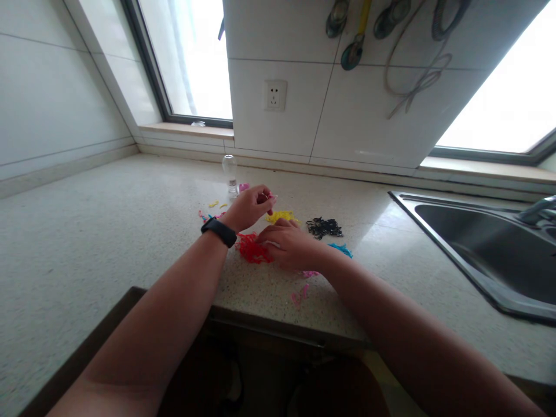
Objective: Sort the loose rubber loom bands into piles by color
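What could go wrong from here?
1. The right hand is at the red pile, with the yellow pile close by; colours could get mixed.
2. The clear bottle stands just beyond the left hand; a careless move might tip it.
3. Loose pink pieces lie near the front edge of the counter; they may get brushed off.

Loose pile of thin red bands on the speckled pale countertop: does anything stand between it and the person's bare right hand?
Nothing visible does. In this view, the right hand overlaps the right edge of the red pile; the left hand is beyond it, not between them.
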Motion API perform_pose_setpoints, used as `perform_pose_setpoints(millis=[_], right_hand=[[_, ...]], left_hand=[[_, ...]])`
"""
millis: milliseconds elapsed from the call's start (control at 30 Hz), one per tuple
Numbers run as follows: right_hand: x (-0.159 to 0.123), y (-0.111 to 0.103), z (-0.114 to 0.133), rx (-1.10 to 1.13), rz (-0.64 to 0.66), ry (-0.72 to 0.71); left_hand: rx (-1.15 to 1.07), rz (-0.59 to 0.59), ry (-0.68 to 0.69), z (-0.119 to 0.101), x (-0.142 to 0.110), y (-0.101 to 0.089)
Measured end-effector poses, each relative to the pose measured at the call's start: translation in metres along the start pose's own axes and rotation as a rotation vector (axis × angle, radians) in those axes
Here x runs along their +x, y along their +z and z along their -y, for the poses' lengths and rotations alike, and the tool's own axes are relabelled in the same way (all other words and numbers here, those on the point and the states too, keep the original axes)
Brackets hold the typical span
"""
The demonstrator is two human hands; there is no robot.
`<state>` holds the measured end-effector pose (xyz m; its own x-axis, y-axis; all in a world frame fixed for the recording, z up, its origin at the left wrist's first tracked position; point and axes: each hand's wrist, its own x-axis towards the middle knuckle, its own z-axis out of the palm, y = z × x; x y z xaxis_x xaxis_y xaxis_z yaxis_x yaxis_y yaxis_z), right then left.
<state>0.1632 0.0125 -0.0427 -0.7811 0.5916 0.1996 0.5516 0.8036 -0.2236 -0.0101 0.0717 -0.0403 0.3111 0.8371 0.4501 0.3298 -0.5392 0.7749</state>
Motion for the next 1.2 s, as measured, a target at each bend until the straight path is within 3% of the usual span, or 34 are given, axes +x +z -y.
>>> perform_pose_setpoints(millis=[133, 233, 367, 533, 700, 833, 1067, 1200], right_hand=[[-0.001, -0.003, -0.015, 0.049, -0.18, 0.181], [-0.004, -0.003, -0.027, -0.097, -0.141, 0.275], [-0.006, -0.001, -0.033, -0.262, -0.02, 0.23], [-0.002, 0.0, -0.035, -0.314, -0.026, 0.247], [0.004, 0.001, -0.02, -0.027, -0.175, 0.147], [0.005, 0.004, -0.014, 0.118, -0.168, 0.083], [-0.005, -0.001, -0.032, -0.127, -0.025, 0.146], [-0.004, -0.005, -0.029, -0.124, 0.009, 0.171]], left_hand=[[-0.006, 0.01, 0.014, 0.001, 0.0, 0.0], [0.007, 0.012, 0.023, 0.001, -0.001, -0.001], [0.034, 0.01, 0.022, 0.002, 0.0, -0.001], [0.038, 0.015, 0.025, 0.003, 0.0, -0.001], [0.035, 0.018, 0.033, 0.003, 0.001, 0.0], [0.027, 0.021, 0.024, 0.002, 0.0, -0.001], [0.024, 0.026, 0.025, 0.005, 0.0, 0.0], [0.049, 0.029, 0.03, 0.005, 0.0, -0.001]])
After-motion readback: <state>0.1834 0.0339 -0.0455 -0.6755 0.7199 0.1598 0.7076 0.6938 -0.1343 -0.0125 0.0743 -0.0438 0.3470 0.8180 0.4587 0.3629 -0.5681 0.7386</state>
